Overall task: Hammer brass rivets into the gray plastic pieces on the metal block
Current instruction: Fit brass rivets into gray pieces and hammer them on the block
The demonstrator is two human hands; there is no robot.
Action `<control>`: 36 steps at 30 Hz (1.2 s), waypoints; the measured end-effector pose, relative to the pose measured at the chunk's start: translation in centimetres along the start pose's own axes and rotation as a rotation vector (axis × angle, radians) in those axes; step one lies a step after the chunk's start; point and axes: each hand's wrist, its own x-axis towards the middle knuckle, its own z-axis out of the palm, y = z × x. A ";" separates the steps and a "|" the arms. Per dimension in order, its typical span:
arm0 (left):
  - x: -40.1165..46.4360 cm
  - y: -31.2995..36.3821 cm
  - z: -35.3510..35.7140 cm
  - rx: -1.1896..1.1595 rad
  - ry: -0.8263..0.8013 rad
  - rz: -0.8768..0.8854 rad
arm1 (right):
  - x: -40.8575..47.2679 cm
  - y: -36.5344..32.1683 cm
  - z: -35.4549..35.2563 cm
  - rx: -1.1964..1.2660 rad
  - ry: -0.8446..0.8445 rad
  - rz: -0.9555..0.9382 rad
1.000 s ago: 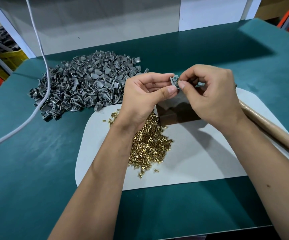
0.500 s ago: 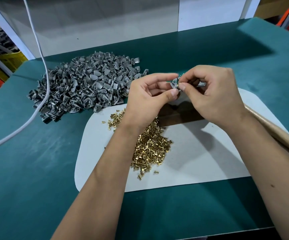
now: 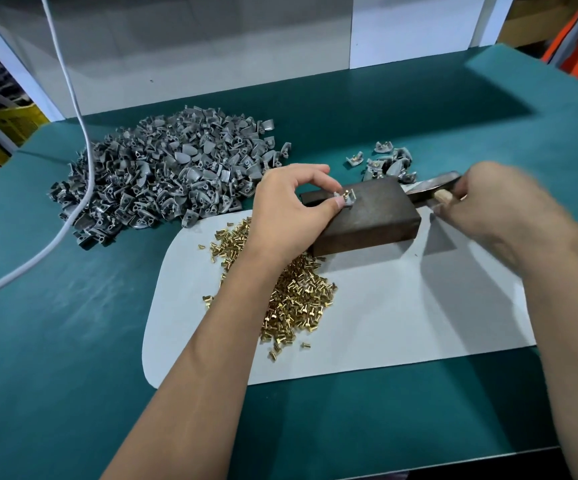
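One gray plastic piece (image 3: 344, 199) is sitting on the top face of the metal block (image 3: 367, 216), with a brass rivet (image 3: 346, 193) standing up out of it, and my left hand (image 3: 291, 209) is pinching that piece between thumb and forefinger to steady it near the block's far left corner. I am bringing my right hand (image 3: 498, 209) in at the hammer (image 3: 433, 188), whose head is lying just past the block's right end; the hand is blurring, so I cannot tell whether its grip is already closing round the wooden handle or only reaching it. I am judging this rivet as seated but not yet struck. Looking at progress, I am seeing only a small cluster of finished pieces (image 3: 384, 162) on the green tabletop (image 3: 72, 375) behind the block, some showing brass, while the big pile of gray pieces (image 3: 162, 178) off to the left is looking untouched and the heap of loose rivets (image 3: 291, 299) is spreading over the white mat (image 3: 401, 323) beside my left forearm. So I am reckoning the job as barely begun: a handful done, one in hand, and by far the most of it waiting
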 end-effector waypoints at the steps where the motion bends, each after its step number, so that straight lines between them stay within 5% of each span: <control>1: 0.0 0.0 0.0 -0.002 -0.005 -0.005 | 0.0 -0.1 -0.1 -0.002 0.000 -0.012; 5: 0.2 -0.3 0.1 -0.027 -0.037 -0.046 | -0.2 0.0 -1.0 0.021 0.003 -0.008; 12: 0.3 -0.6 0.1 -0.066 -0.039 -0.100 | -0.7 -2.0 -2.3 0.533 0.081 -0.182; 20: 0.4 -0.4 0.0 -0.067 -0.076 -0.125 | -3.3 -6.1 -2.9 0.372 0.046 -0.451; 25: 0.3 -0.1 0.0 -0.105 -0.087 -0.152 | -3.8 -6.2 -4.3 0.447 0.239 -0.510; 30: 0.1 0.4 -0.2 -0.124 -0.085 -0.171 | -3.9 -7.1 -3.0 0.087 0.024 -0.471; 34: 0.1 0.6 -0.3 -0.103 -0.087 -0.174 | -4.0 -6.6 -3.5 0.292 0.346 -0.503; 36: 0.1 0.6 -0.3 -0.096 -0.085 -0.174 | -4.4 -6.8 -3.0 0.294 0.316 -0.512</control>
